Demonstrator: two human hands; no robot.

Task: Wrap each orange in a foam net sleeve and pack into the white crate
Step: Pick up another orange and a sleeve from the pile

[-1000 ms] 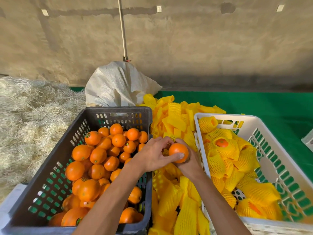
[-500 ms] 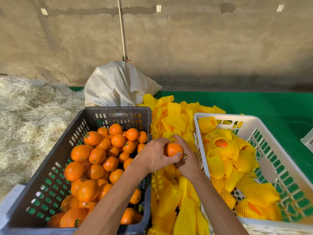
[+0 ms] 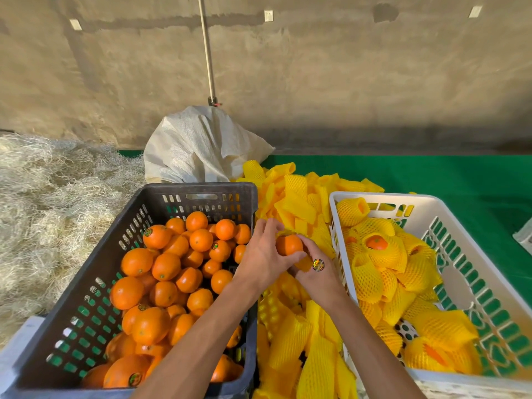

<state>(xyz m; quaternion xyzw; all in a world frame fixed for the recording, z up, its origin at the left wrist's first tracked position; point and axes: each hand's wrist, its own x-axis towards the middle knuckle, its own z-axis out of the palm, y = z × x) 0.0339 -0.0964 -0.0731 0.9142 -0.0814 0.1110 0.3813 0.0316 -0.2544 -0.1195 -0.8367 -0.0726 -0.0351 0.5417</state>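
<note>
Sleeving step underway: left hand [image 3: 260,256] w/ fingers curled round the orange [image 3: 288,245], right hand [image 3: 313,272] pinching a foam sleeve [image 3: 304,263] under it, over the sleeve pile [image 3: 296,203]. Next: pull net fully over, then drop into white crate [image 3: 466,223] at 3 o'clock.
</note>
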